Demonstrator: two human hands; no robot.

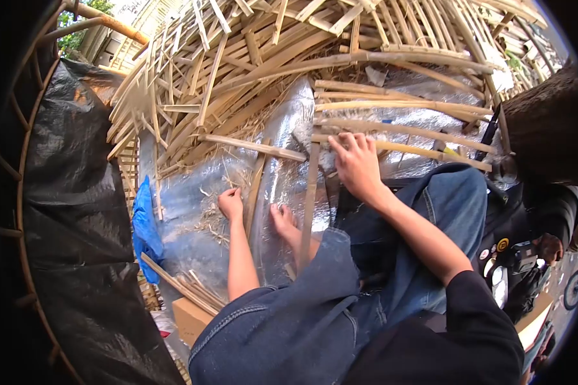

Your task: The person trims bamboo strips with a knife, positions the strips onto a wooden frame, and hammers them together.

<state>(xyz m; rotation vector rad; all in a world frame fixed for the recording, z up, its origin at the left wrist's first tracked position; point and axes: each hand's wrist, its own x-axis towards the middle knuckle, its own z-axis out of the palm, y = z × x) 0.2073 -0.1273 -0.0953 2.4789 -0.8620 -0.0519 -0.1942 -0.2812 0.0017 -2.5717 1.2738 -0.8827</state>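
My right hand [358, 165] lies over the near bamboo strips, its fingers bent across the left part of one strip [408, 149] where it meets an upright flat slat [311, 192]. Several more strips [392, 104] lie side by side beyond it, roughly parallel. Lower to the left, my left hand [230, 204] is closed with its fingertips together, above the clear plastic sheet [186, 199]; what it pinches, if anything, is too small to make out. A bare foot [284, 221] rests on the sheet between my hands, beside another long slat [258, 179].
A large heap of woven bamboo [250, 83] rises in front. A black tarp [70, 179] hangs at the left, with a blue plastic bag [146, 228] nearby. Loose sticks [183, 285] lie by a cardboard box [191, 321]. A thick trunk [546, 128] stands at the right.
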